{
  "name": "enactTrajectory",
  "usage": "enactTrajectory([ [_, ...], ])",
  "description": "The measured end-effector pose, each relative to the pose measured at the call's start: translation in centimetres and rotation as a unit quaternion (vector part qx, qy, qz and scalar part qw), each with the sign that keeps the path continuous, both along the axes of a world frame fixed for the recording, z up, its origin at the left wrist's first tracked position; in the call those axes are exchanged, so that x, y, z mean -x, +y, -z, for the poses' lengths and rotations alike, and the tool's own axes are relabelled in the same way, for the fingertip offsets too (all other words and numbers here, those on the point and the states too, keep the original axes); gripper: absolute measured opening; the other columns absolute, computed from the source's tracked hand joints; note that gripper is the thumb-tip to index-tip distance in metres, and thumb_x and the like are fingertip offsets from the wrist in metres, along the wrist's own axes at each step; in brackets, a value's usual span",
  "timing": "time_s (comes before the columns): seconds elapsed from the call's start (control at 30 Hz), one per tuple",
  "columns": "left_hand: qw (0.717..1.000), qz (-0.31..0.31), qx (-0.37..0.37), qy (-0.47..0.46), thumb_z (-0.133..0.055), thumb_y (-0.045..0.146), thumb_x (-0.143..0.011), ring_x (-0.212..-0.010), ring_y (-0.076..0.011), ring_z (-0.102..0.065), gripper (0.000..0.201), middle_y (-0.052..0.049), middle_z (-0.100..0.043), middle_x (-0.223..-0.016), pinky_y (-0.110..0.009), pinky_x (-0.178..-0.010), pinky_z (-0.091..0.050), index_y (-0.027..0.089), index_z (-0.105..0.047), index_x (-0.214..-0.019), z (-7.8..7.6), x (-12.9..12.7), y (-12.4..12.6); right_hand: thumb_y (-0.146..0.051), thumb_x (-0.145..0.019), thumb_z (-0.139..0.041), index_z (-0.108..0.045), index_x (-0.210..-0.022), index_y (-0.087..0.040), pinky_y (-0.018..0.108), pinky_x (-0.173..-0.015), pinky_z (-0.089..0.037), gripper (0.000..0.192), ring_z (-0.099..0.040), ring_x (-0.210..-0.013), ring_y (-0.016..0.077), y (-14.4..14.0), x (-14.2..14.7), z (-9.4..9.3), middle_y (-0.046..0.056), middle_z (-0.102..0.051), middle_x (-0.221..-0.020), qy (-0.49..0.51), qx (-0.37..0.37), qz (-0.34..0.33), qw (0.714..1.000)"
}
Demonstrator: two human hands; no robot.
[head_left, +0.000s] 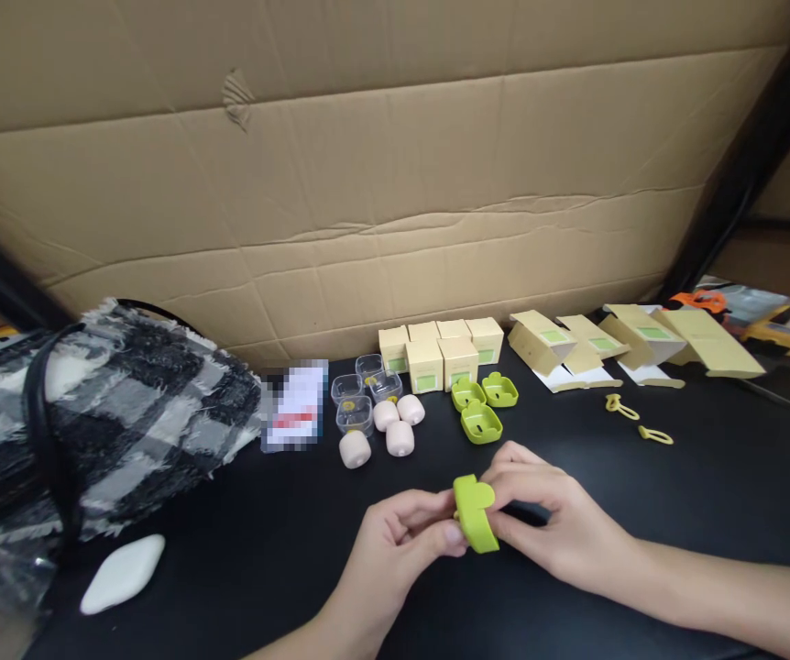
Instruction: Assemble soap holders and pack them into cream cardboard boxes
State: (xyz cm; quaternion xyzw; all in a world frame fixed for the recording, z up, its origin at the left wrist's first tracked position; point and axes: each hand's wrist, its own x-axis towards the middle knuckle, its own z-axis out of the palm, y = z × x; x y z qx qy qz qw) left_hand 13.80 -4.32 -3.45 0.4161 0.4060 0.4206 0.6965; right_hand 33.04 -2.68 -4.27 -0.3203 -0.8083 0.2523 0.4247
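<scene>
Between my two hands, above the black table, is a lime-green plastic case part (pixel 476 513) turned on its side, with a rounded tab on its edge. My left hand (pixel 405 541) pinches it from the left with thumb and fingers. On the other side my right hand (pixel 546 513) has its fingertips closed on the part, some of them hidden behind it. Beyond the hands lie several similar green case parts (pixel 482 424). To their left are several pale pink rounded pieces (pixel 400 438) and clear plastic covers (pixel 355 417). Two small yellow-green loop straps (pixel 656 435) lie at the right.
Small yellow boxes (pixel 425 365) stand grouped at the back, with opened flattened boxes (pixel 642 337) to their right. A black-and-white checked bag (pixel 161 412) and a white diamond-shaped object (pixel 124 575) are on the left. A cardboard wall (pixel 367 183) rises behind the black table (pixel 250 550).
</scene>
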Motion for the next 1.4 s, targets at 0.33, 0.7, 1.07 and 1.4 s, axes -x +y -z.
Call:
enactTrajectory([
  [0.33, 0.999, -0.002, 0.04, 0.009, -0.084, 0.045, -0.061, -0.053, -0.0109, -0.066, 0.035, 0.001, -0.071, -0.056, -0.022, -0.057, -0.055, 0.014, -0.067, -0.066, 0.2, -0.4, 0.0, -0.012, -0.083, -0.064, -0.061, -0.104, -0.024, 0.029, -0.071, -0.05, 0.024, -0.06, -0.077, 0.0157, -0.5, -1.0, -1.2, 0.002, -0.07, -0.087, 0.017, -0.044, -0.037, 0.998],
  [0.7, 0.997, 0.04, -0.011, 0.059, -0.077, 0.055, -0.064, -0.054, -0.0065, -0.056, 0.045, 0.005, -0.059, -0.06, -0.015, -0.05, -0.05, 0.014, -0.06, -0.071, -1.3, -0.4, 0.3, -0.006, -0.073, -0.067, -0.042, -0.126, -0.026, 0.027, -0.084, -0.049, 0.061, -0.063, -0.1, 0.0172, -0.7, -0.8, -1.5, 0.004, -0.065, -0.109, -0.114, -0.066, -0.081, 0.988],
  [1.07, 0.994, 0.07, -0.003, 0.08, -0.071, 0.065, -0.064, -0.038, -0.005, -0.049, 0.054, 0.007, -0.055, -0.047, -0.014, -0.037, -0.042, 0.016, -0.055, -0.078, -0.7, -0.3, 0.6, -0.011, -0.075, -0.073, -0.045, -0.122, -0.028, 0.023, -0.09, -0.049, 0.057, -0.062, -0.103, 0.0149, -1.0, -1.2, -2.1, 0.005, -0.059, -0.117, -0.032, -0.015, -0.107, 0.994],
  [1.4, 0.987, 0.142, 0.035, -0.069, -0.069, 0.063, -0.069, -0.053, -0.0169, -0.069, 0.073, -0.007, -0.075, -0.07, -0.025, -0.048, -0.053, 0.015, -0.05, -0.121, 1.9, 1.0, 1.1, -0.023, -0.082, -0.073, -0.046, -0.124, -0.026, 0.027, -0.095, -0.049, 0.05, -0.061, -0.112, 0.0166, 0.4, -2.2, -3.3, 0.005, -0.064, -0.121, -0.13, 0.016, -0.112, 0.985],
])
